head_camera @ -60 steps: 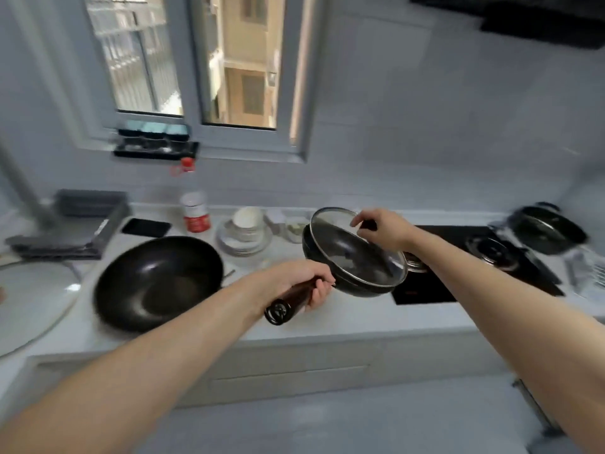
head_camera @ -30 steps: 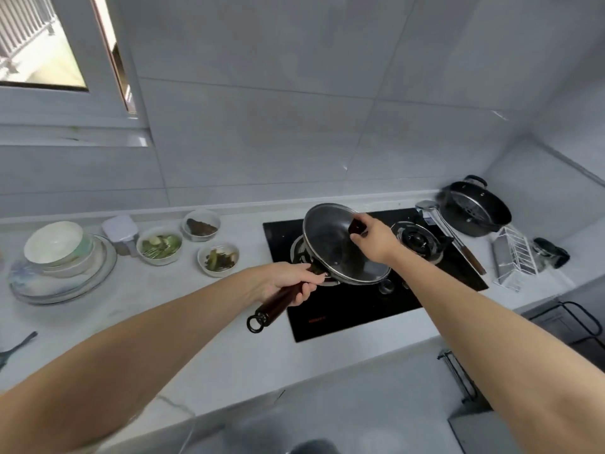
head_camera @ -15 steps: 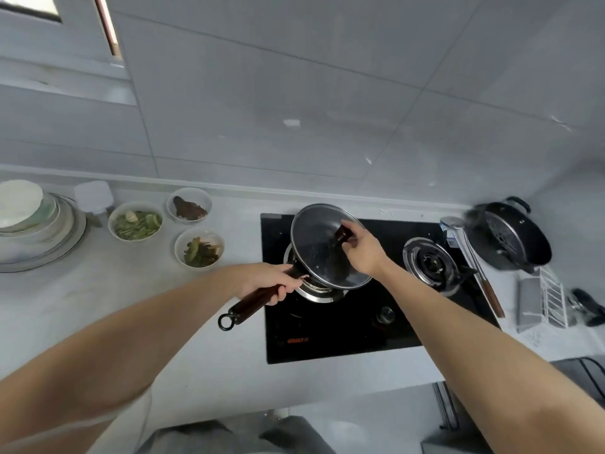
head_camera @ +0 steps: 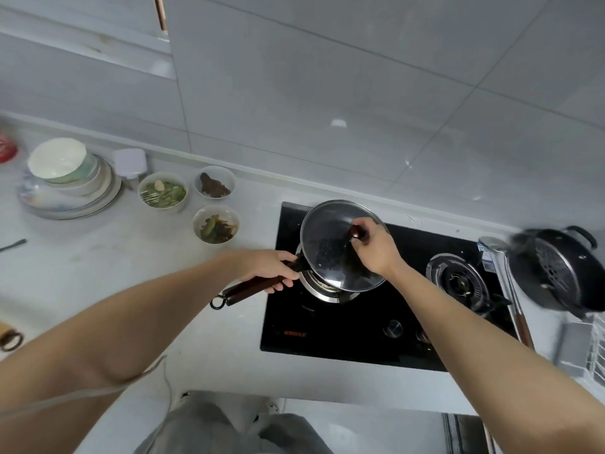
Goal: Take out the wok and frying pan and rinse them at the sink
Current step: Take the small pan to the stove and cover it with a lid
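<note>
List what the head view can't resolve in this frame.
- Small black frying pan: inside veiled by its speckled glass lid; the base's contact with the left burner is hidden.
- Lid's dark knob: mostly covered by right hand.
- Black perforated pot: motion-blurred.
- Stove brand lettering: too small.

Black pot (head_camera: pixel 556 273) blurred; lid (head_camera: pixel 337 247) hides pan's inside.

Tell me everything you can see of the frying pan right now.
The frying pan is small and dark under a steel-rimmed glass lid. It sits over the hob's left burner. Its dark wooden handle, ending in a hanging ring, points left. The left hand grips the handle; the right hand pinches the lid's brown knob.
</note>
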Motion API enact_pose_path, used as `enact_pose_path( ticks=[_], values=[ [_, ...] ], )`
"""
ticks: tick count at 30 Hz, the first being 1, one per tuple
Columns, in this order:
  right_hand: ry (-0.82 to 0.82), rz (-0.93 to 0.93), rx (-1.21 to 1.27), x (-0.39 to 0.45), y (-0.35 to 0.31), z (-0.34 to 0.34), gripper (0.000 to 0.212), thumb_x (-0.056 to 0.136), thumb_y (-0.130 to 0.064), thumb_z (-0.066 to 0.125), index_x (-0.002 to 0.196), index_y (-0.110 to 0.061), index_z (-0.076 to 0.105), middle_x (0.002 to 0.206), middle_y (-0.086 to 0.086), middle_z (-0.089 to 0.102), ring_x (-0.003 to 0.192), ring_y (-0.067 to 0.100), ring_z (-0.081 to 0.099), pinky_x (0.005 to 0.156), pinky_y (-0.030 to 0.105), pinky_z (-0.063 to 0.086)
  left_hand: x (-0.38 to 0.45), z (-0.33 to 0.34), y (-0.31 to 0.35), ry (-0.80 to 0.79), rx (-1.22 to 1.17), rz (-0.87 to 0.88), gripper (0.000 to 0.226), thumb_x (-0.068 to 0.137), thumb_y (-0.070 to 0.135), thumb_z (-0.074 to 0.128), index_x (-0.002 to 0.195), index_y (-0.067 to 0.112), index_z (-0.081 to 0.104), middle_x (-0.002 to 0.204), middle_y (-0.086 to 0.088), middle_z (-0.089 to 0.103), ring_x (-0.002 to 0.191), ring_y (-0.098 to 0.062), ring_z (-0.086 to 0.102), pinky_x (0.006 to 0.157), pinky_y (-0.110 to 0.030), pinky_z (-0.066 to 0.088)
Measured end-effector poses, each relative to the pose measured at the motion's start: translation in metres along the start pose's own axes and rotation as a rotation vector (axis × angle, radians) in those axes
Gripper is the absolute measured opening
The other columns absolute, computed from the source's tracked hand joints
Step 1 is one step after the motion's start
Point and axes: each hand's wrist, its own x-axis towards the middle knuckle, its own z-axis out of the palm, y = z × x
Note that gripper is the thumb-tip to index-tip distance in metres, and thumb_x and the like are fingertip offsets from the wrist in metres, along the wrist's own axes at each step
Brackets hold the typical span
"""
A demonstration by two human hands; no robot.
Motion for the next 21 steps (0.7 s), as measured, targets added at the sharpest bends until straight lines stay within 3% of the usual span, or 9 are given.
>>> enact_pose_path(
  ticks=[2, 4, 6, 10, 16, 21],
  values=[
    [0.084, -0.072, -0.14, -0.008, -0.009, -0.004, 0.048, 0.09, -0.035, 0.062, 0.137, -0.029, 0.05, 0.132, 0.011, 0.051, 0.115, 0.028, 0.052, 0.102, 0.04, 0.044, -0.006, -0.001, -0.002, 0.108, 0.077, 0.054, 0.061, 0.092, 0.037, 0.066, 0.146, 0.03, 0.041, 0.112, 0.0, 0.062, 0.091, -0.014, 0.06, 0.084, -0.029, 0.052],
    [0.201, -0.215, -0.144, -0.02, -0.035, -0.009, 0.049, 0.091, -0.04, 0.061, 0.136, -0.024, 0.053, 0.132, 0.009, 0.05, 0.121, 0.028, 0.046, 0.103, 0.041, 0.042, -0.02, -0.007, -0.005, 0.282, 0.131, 0.118, 0.061, 0.083, 0.054, 0.066, 0.14, 0.037, 0.048, 0.124, 0.008, 0.056, 0.111, -0.016, 0.056, 0.1, -0.032, 0.044],
    [0.223, -0.322, -0.066, -0.031, -0.072, -0.005, 0.043, 0.092, -0.037, 0.06, 0.132, -0.021, 0.056, 0.125, 0.006, 0.055, 0.118, 0.024, 0.047, 0.097, 0.035, 0.041, -0.035, -0.013, -0.01, 0.431, 0.014, 0.185, 0.048, 0.081, 0.053, 0.067, 0.125, 0.035, 0.06, 0.122, 0.008, 0.062, 0.108, -0.016, 0.061, 0.097, -0.032, 0.048],
    [0.189, -0.485, 0.017, -0.048, -0.156, 0.024, 0.033, 0.094, -0.035, 0.059, 0.123, -0.019, 0.06, 0.109, -0.001, 0.061, 0.107, 0.018, 0.055, 0.085, 0.034, 0.047, -0.094, -0.029, -0.023, 0.523, -0.249, 0.312, 0.014, 0.093, 0.023, 0.063, 0.107, 0.023, 0.065, 0.103, -0.001, 0.069, 0.085, -0.014, 0.065, 0.074, -0.024, 0.048],
    [0.078, -0.694, 0.105, -0.092, -0.332, 0.112, 0.029, 0.094, -0.031, 0.058, 0.121, -0.019, 0.059, 0.099, -0.005, 0.061, 0.092, 0.015, 0.058, 0.08, 0.033, 0.049, -0.249, -0.099, -0.13, 0.721, -0.422, 0.395, 0.024, 0.093, 0.018, 0.065, 0.117, 0.013, 0.066, 0.095, -0.001, 0.07, 0.081, -0.012, 0.066, 0.076, -0.025, 0.051],
    [-0.073, -0.828, 0.187, -0.146, -0.49, 0.199, 0.028, 0.093, -0.029, 0.059, 0.119, -0.021, 0.059, 0.09, -0.005, 0.061, 0.084, 0.014, 0.059, 0.077, 0.034, 0.05, -0.376, -0.158, -0.257, 0.926, -0.517, 0.311, 0.023, 0.09, 0.019, 0.065, 0.114, 0.019, 0.067, 0.098, -0.001, 0.072, 0.086, -0.014, 0.068, 0.078, -0.027, 0.054]
  ],
)
